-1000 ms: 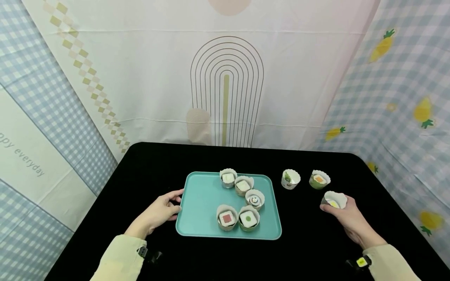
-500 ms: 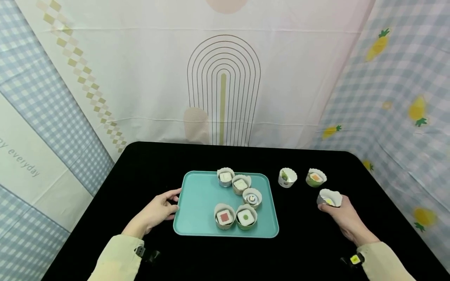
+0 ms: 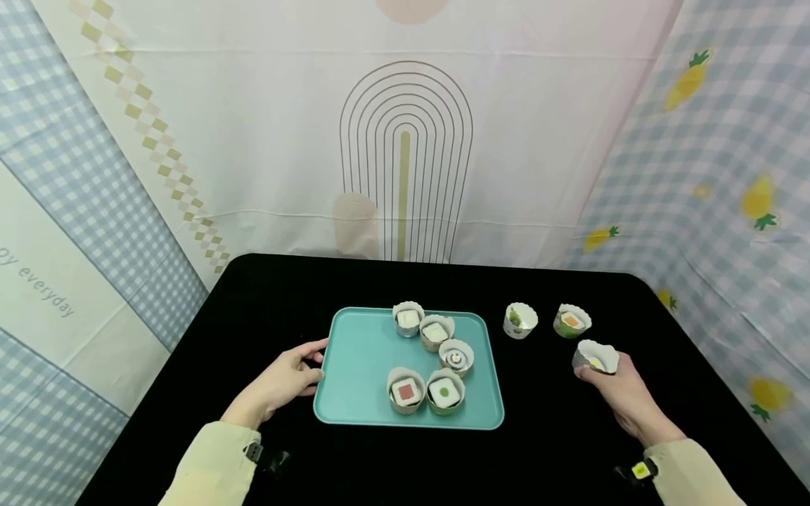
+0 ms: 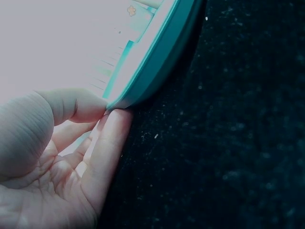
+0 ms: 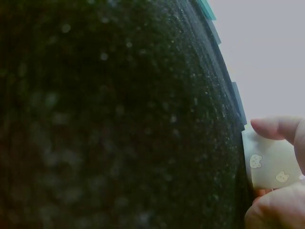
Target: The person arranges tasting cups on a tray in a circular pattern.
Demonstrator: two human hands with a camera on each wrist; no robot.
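At the left rim of the teal tray (image 3: pixel 354 379), my left hand (image 3: pixel 281 383) pinches the edge between thumb and fingers, as the left wrist view confirms with the thumb (image 4: pixel 78 105) against the rim. Several paper baking cups stand on the tray's right half, among them one with a red-topped white square (image 3: pixel 406 391) and one with a green-dotted square (image 3: pixel 445 393). Out to the right, my right hand (image 3: pixel 633 400) grips a paper baking cup (image 3: pixel 595 356) by its sides. Something white and yellow lies inside it. Printed animal faces mark that cup (image 5: pixel 267 162) in the right wrist view.
Two more paper cups stand on the black table (image 3: pixel 538 450) right of the tray: one holding something green (image 3: pixel 520 322), the other an orange-topped white piece (image 3: pixel 572 321). A patterned cloth (image 3: pixel 278 140) hangs behind the table, with checked cloth (image 3: pixel 715 211) at the right.
The head view shifts slightly. Both hands keep their holds, and the cup in the right hand tips a little. The tray and the other cups stay in place.
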